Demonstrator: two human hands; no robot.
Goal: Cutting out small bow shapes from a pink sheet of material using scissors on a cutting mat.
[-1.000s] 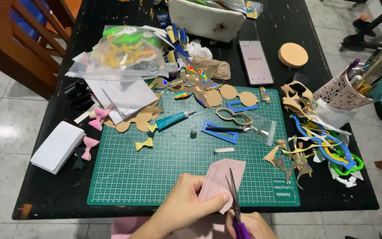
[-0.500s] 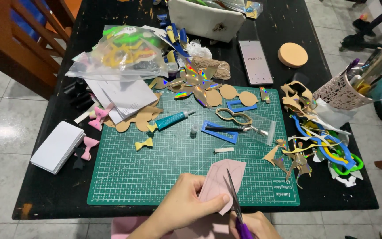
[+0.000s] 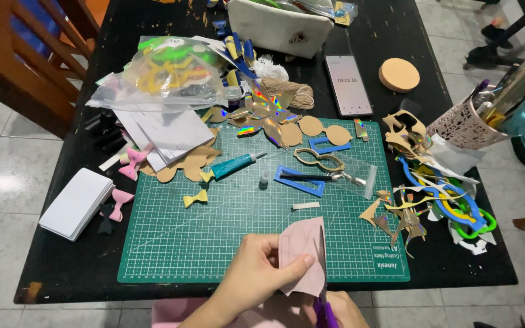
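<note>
We are holding a pink sheet (image 3: pixel 302 255) up at the near edge of the counter (image 3: pixel 432 267) with our left hand (image 3: pixel 256 276), the thumb lying across its front and the fingers curled behind, so the sheet is standing nearly upright over the near rim of the green cutting mat (image 3: pixel 214 237). Our right hand (image 3: pixel 335 310) is sitting low at the bottom of the view, mostly cut off, gripping the purple handles of a pair of scissors (image 3: pixel 322 285) whose thin blades are rising along the right side of the sheet and touching it. The sheet is looking matte and soft, like felt or foam, with a rounded lower corner. The mat is carrying a fine white grid. On it are lying a teal glue tube (image 3: pixel 233 164), a small yellow bow shape (image 3: pixel 195 198), round tan cutouts (image 3: pixel 323 130) and blue frame-shaped offcuts (image 3: pixel 299 181). To the left, on the dark counter, a stack of white cards (image 3: pixel 77 202) is resting beside pink bow pieces (image 3: pixel 120 203). Farther back a clear bag of coloured shapes (image 3: pixel 165 76), a phone (image 3: pixel 348 85) and a round cork coaster (image 3: pixel 399 75) are lying well apart from our hands.
</note>
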